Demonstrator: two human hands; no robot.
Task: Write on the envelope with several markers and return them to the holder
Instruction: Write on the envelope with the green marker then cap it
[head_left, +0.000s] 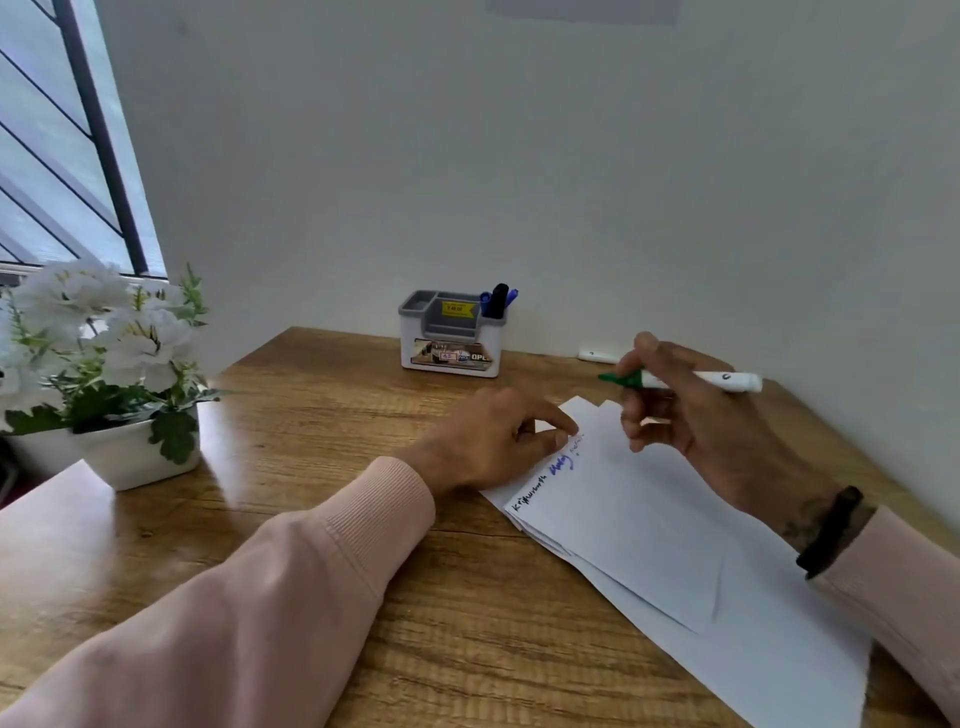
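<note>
I see the white envelope (644, 519) lying flat on the wooden desk, on top of some other white sheets, turned at an angle. Along its left edge there is writing in black, then in blue, then something very small I cannot read. The green marker (680, 380) is uncapped, with white body and green tip pointing left, held almost level above the envelope. The holder (451, 332) stands upright near the wall, white and grey, and its right compartment contains blue and black markers (497, 300).

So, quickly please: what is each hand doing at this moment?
Left hand: holds nothing, fingers curled, pressing on the envelope.
Right hand: closed on the green marker, lifted above the envelope.
</note>
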